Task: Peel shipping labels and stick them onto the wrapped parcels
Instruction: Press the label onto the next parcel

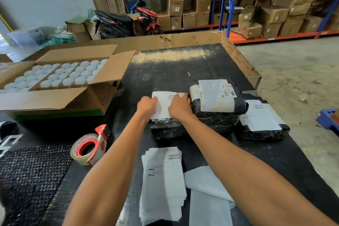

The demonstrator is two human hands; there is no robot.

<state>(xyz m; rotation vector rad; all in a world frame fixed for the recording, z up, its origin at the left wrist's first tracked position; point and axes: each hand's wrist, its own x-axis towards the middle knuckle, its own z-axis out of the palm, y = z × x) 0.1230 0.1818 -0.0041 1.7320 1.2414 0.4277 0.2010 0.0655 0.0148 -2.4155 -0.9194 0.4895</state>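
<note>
- The left hand (pixel 146 105) is resting on the left part of a white shipping label (pixel 164 105), knuckles up and fingers bent down onto the paper; whether it is pressing flat or pinching the edge cannot be told.
- The right hand (pixel 180 106) is lying on the right part of the same label, fingers curled down at its far right edge; its grip likewise cannot be told.
- The label is sitting on top of a black wrapped parcel (pixel 167 127) on the black table (pixel 183 64).
- A second black parcel (pixel 218 97), already bearing a label, is touching the first on its right and standing higher.
- A third labelled parcel (pixel 262 121) is lying just beside that one, near the table's right edge.
- A stack of shipping labels (pixel 163 183) is lying between the forearms, near the viewer, with white backing sheets (pixel 207 194) touching its right side.
- A tape dispenser (pixel 91 146) is standing left of the left forearm, beside a sheet of black bubble wrap (pixel 31 180).
- An open cardboard box (pixel 55 86) holding white round lids is occupying the table's left side.
</note>
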